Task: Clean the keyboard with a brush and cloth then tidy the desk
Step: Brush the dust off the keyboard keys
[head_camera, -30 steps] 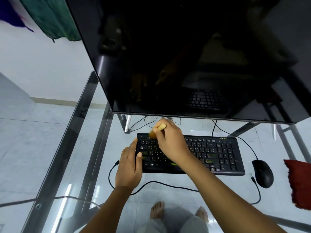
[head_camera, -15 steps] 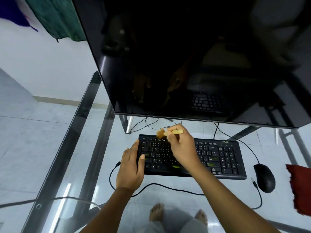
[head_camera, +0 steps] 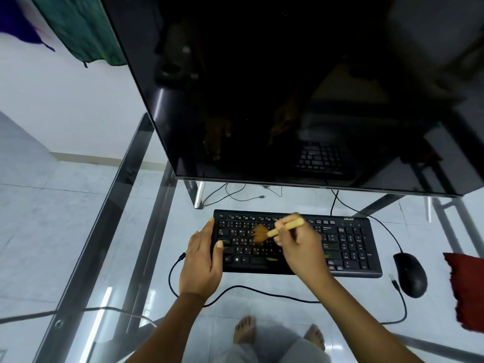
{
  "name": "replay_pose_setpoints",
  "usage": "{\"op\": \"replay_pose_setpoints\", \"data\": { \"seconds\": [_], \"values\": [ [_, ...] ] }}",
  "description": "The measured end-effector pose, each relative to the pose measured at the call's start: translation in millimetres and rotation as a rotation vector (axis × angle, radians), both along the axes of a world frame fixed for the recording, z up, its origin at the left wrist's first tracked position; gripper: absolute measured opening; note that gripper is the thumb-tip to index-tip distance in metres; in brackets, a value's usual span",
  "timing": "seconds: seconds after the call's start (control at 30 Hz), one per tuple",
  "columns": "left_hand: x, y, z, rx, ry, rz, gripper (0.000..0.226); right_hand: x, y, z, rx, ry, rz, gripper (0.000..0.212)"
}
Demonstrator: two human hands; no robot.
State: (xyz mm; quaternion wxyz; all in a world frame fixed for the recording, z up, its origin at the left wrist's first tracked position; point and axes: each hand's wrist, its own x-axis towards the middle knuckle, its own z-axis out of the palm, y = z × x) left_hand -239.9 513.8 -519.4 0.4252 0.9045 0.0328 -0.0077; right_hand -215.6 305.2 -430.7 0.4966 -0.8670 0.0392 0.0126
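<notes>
While the keyboard (head_camera: 340, 247) lies at lower centre of the frame on the glass desk (head_camera: 104, 231), its left edge is steadied by the left hand (head_camera: 201, 260), fingers straight and flat. The brush (head_camera: 277, 230) is pinched by its pale handle in the right hand (head_camera: 301, 250), bristles blurred over the left letter keys. The brush is judged light and soft-bristled, best held mid-handle; the keyboard is judged stiff and apt to slide on glass. One keyboard, one brush, one red cloth (head_camera: 468, 292) at the right edge, one mouse (head_camera: 410, 275) and one monitor (head_camera: 288, 87) are counted.
</notes>
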Motion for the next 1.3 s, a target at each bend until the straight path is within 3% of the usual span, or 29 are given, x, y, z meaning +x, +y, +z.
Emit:
{"op": "replay_pose_setpoints", "data": {
  "seconds": [0.03,0.13,0.2,0.27,0.33,0.4,0.47,0.53,0.6,0.63,0.7,0.77,0.83,0.9,0.97,1.07,1.13,1.23,1.3],
  "values": [
    [1,-1,1,0.002,-0.002,0.000,0.055,1,-3,3,-0.005,0.023,0.007,0.014],
    [0,0,1,0.000,-0.009,0.012,0.054,-2,-1,6,-0.152,0.210,0.320,0.014],
    [0,0,1,-0.005,-0.009,0.015,0.055,5,-5,1,-0.127,0.068,0.146,0.012],
    [0,-1,2,-0.002,-0.007,0.011,0.055,15,-7,3,0.024,-0.045,-0.059,0.010],
    [0,-1,1,0.005,-0.012,0.008,0.055,20,2,7,0.171,0.137,0.043,0.011],
    [-1,1,0,0.005,-0.018,0.013,0.055,20,11,5,0.087,0.238,0.227,0.011],
    [-1,0,1,-0.003,-0.019,0.015,0.055,27,13,5,0.014,0.098,0.093,0.010],
    [0,-1,3,-0.002,-0.019,0.016,0.055,35,10,11,0.170,0.005,-0.133,0.009],
    [0,-1,3,0.005,-0.022,0.014,0.055,41,9,17,0.390,0.128,-0.145,0.010],
    [0,-1,1,0.010,-0.022,0.012,0.055,41,8,17,0.408,0.214,-0.072,0.011],
    [-1,1,0,0.011,-0.019,0.015,0.055,36,1,12,0.160,0.247,0.058,0.011],
    [-1,1,1,0.012,-0.030,0.011,0.055,37,-9,10,0.025,0.031,-0.076,0.010],
    [1,-2,4,0.015,-0.052,0.003,0.055,32,-23,11,0.119,-0.095,-0.211,0.009],
    [2,-3,4,0.018,-0.065,0.002,0.056,28,-31,10,0.208,0.025,-0.145,0.010],
    [1,-2,2,0.019,-0.068,0.005,0.056,21,-39,3,0.118,0.170,0.022,0.011],
    [-1,-3,3,0.017,-0.072,0.004,0.056,21,-54,0,-0.052,-0.006,-0.120,0.007],
    [-1,-4,4,0.023,-0.080,0.003,0.055,21,-59,4,0.025,-0.012,-0.149,0.007],
    [-1,-2,4,0.024,-0.094,0.012,0.055,12,-53,1,0.035,0.104,0.037,0.008],
    [-2,-3,4,0.015,-0.105,0.010,0.054,9,-59,-3,0.008,-0.020,-0.097,0.012]
  ]
}}
